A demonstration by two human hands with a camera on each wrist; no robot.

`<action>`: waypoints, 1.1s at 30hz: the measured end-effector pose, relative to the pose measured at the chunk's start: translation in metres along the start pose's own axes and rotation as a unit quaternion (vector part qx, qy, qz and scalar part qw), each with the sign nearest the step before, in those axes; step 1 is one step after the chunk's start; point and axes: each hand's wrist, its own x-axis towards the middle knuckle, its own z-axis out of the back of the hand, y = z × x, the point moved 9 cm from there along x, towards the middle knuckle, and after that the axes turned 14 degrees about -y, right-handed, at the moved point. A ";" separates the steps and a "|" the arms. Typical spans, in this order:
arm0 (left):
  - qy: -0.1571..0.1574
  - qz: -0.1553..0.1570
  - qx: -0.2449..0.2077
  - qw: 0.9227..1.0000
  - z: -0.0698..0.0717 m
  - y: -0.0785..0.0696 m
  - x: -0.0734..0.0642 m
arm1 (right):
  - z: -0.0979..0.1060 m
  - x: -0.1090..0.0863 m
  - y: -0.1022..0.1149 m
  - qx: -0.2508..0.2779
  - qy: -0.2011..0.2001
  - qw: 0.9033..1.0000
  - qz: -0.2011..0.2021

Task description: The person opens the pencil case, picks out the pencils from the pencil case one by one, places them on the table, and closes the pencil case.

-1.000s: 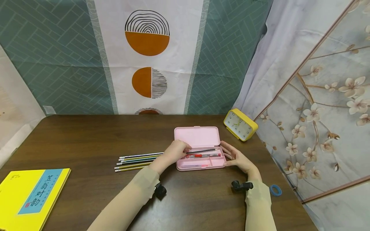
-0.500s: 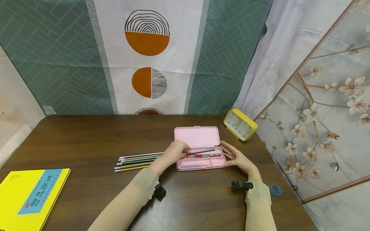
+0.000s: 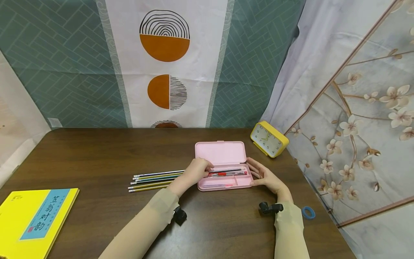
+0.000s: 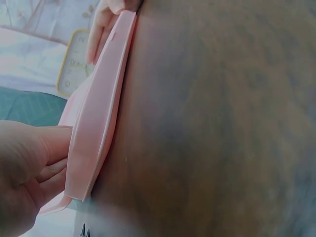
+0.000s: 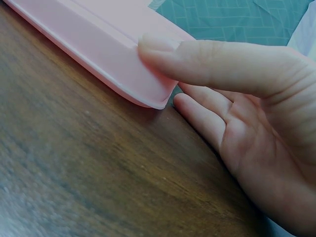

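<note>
A pink pencil case (image 3: 220, 153) lies with its lid tipped back on the table. My left hand (image 3: 195, 170) reaches over its left end and pinches a dark pencil (image 3: 231, 170), which lies along the back compartment. In the left wrist view, the case wall (image 4: 94, 133) hides the fingertips of the left hand (image 4: 24, 168). A red pen (image 3: 223, 174) rests beside the pencil, and a pinkish slim stick (image 3: 216, 186) lies in the front compartment. My right hand (image 3: 266, 178) holds the case's right end, thumb on its front corner, as the right wrist view shows.
Several pencils (image 3: 150, 180) lie side by side left of the case, partly behind the left forearm. A yellow alarm clock (image 3: 269, 139) stands at the back right. A blue ring (image 3: 308, 213) lies by the right sleeve. At the left front is a yellow book (image 3: 35, 223).
The dark pencil's far end has sunk slightly, closer to the red pen in the case. Both hands stay in nearly the same places.
</note>
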 end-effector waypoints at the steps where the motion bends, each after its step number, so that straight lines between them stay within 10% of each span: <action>1: -0.001 0.000 0.002 1.000 0.000 -0.001 0.000 | 0.000 0.000 0.000 0.000 0.001 1.000 -0.001; 33: -0.035 0.053 -0.051 0.997 0.013 0.006 -0.001 | -0.001 0.000 0.001 0.003 0.000 1.000 -0.009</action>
